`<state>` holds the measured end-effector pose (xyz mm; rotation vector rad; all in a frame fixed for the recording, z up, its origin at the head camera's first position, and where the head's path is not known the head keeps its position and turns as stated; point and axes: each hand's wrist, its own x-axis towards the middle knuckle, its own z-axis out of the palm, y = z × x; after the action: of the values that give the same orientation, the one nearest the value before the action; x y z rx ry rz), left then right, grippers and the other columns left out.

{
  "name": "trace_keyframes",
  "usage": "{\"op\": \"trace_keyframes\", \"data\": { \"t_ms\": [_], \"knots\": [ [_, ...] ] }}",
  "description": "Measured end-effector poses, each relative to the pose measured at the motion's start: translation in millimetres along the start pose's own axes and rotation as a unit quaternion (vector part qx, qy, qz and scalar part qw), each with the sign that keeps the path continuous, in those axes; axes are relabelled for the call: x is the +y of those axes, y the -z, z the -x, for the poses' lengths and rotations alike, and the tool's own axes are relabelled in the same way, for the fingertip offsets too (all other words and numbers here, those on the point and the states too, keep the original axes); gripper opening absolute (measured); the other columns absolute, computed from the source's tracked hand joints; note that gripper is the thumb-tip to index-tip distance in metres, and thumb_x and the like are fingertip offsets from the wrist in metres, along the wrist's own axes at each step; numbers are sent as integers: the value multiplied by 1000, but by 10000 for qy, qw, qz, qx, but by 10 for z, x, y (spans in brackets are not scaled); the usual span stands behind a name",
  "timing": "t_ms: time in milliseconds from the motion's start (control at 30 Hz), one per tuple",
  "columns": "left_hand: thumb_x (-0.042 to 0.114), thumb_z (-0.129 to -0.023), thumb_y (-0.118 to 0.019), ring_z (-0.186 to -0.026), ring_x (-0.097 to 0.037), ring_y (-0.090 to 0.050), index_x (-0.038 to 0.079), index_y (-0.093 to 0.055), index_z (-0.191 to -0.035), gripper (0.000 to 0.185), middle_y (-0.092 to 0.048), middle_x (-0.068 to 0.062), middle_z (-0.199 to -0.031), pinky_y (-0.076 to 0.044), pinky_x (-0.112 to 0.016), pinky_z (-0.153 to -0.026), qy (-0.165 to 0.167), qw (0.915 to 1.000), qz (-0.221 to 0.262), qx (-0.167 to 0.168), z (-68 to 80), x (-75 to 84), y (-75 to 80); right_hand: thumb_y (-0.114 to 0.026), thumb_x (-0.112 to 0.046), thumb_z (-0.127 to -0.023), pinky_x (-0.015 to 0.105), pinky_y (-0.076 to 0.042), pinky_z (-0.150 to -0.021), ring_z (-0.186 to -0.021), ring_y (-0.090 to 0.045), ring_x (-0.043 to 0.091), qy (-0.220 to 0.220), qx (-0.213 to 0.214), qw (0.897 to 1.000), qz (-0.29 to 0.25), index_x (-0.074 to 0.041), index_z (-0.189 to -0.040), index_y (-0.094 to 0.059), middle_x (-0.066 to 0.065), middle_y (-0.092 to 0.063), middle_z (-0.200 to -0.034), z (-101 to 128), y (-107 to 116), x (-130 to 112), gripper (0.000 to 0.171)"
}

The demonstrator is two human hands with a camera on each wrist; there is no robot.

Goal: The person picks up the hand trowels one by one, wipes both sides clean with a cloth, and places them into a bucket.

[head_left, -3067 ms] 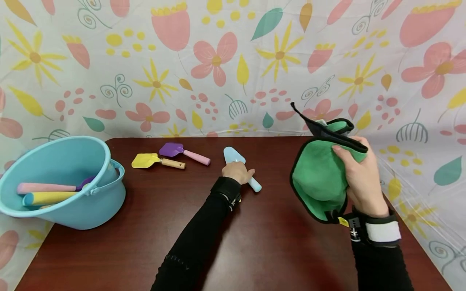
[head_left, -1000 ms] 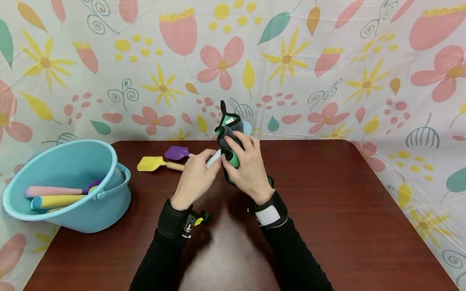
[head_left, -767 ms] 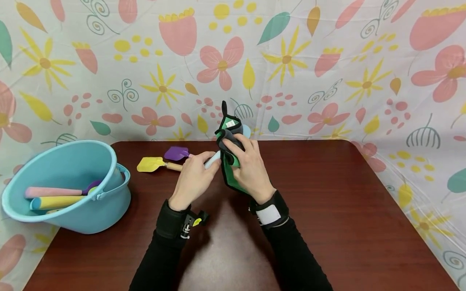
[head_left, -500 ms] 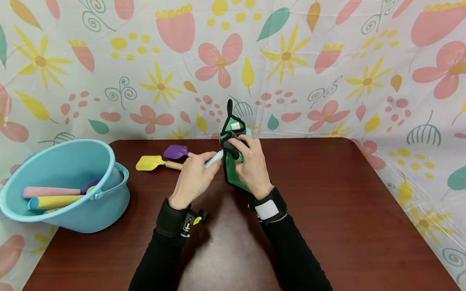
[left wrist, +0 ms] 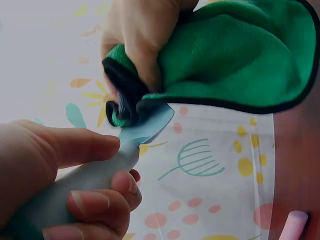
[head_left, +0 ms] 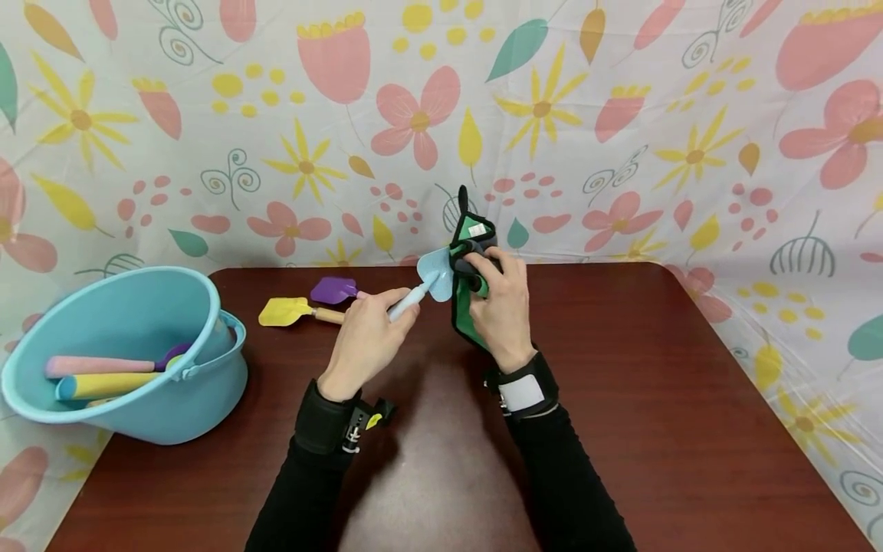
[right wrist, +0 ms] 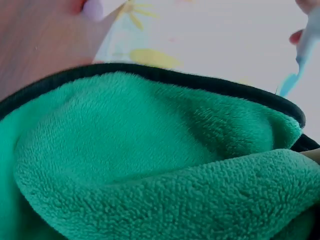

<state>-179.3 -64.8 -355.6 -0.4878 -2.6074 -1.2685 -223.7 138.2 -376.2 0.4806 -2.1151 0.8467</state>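
My left hand (head_left: 369,333) grips the handle of a light blue toy trowel (head_left: 433,276), its blade raised above the table and pointing away. Bunched in my right hand (head_left: 503,307) is a green and dark grey cleaning cloth (head_left: 469,318) with black edging and a hanging loop. In the left wrist view, a fold of the cloth (left wrist: 235,55) overlaps part of the trowel's blade (left wrist: 150,125); whether they touch is hard to tell. The right wrist view is mostly filled by the fuzzy green cloth (right wrist: 150,140), which hides most of that hand.
A yellow toy shovel (head_left: 284,311) and a purple toy shovel (head_left: 334,289) lie on the brown table (head_left: 621,383), left of my hands. At the far left a light blue bucket (head_left: 207,383) lies tilted, with several toy tools inside. A flower-print sheet (head_left: 586,115) hangs behind the table.
Before, my left hand reached for the trowel on the table; it then lifted it to the cloth. Just now my right hand and cloth have shifted right, baring the trowel's blade.
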Motion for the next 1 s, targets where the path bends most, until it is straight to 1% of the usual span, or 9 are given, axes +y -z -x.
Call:
{"op": "trace_keyframes", "data": {
  "t_ms": [233,367,467,600,767,867,1000],
  "knots": [
    [24,-97,-63,-45,-15,-42,13,-67,-124,29,-50,0,-59,-32,-28,-45,-23,9997,229,-19,-5,-9,34,-70,8,-83,49,-42,-89,-103,-48,40,-251,422,9988,-36,-3,-115,-69,19,-55,-118,-59,181,44,34],
    [24,-97,-63,-47,-15,-43,14,-67,-123,28,-51,0,-60,-33,-29,-47,-35,9996,287,-35,-11,-16,47,-72,4,-85,49,-42,-92,-107,-50,38,-263,621,9976,-154,-4,-113,-70,18,-56,-116,-92,265,13,30],
    [24,-97,-62,-48,-15,-44,14,-67,-123,28,-52,0,-61,-34,-29,-48,4,9995,297,-40,-14,-33,48,-71,2,-86,48,-43,-93,-108,-50,36,-193,646,9976,-176,-4,-114,-70,18,-55,-116,-105,311,-26,28],
    [25,-97,-62,-48,-15,-44,14,-67,-123,29,-52,0,-61,-34,-29,-48,84,9993,351,-34,-15,-57,48,-71,2,-86,46,-43,-94,-110,-49,34,-38,569,9980,-265,-4,-115,-69,18,-54,-117,-106,330,-100,29],
    [26,-98,-61,-48,-15,-40,14,-67,-123,29,-50,0,-61,-31,-28,-46,148,9989,446,-66,-27,-88,41,-70,5,-85,46,-42,-91,-107,-49,36,240,296,9984,-413,-5,-115,-69,18,-55,-118,-88,279,-191,32],
    [28,-98,-60,-47,-15,-37,14,-66,-124,30,-47,-1,-61,-30,-27,-46,201,9984,523,-80,-38,-117,34,-70,9,-82,45,-42,-88,-103,-48,36,418,16,9982,-427,-5,-115,-70,17,-55,-117,-78,233,-240,36],
    [29,-99,-59,-51,-16,-42,14,-67,-124,29,-56,0,-68,-33,-29,-48,250,9970,732,-85,-57,-166,34,-72,13,-76,43,-42,-85,-99,-47,35,531,-423,9969,-397,-6,-113,-70,15,-56,-116,-53,170,-293,41]
  ]
}}
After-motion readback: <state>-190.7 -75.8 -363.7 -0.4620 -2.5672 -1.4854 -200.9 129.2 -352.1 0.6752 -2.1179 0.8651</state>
